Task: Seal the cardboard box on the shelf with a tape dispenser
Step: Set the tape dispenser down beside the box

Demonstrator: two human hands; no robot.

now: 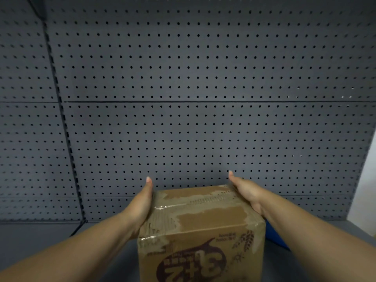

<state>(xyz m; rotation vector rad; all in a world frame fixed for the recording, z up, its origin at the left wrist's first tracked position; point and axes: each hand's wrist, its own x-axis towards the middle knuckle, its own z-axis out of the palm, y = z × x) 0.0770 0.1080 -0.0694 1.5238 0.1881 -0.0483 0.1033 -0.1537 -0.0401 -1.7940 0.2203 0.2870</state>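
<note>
Both of my hands pressed flat, fingers extended, against opposite sides of the cardboard box (201,226): left hand (142,202) on its left face, right hand (247,193) on its right, the box on the grey shelf (40,239) before a pegboard wall (193,78).

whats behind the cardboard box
Behind the cardboard box stands the grey pegboard panel of the shelf unit. A blue object peeks out at the box's right; most of it is covered.
</note>
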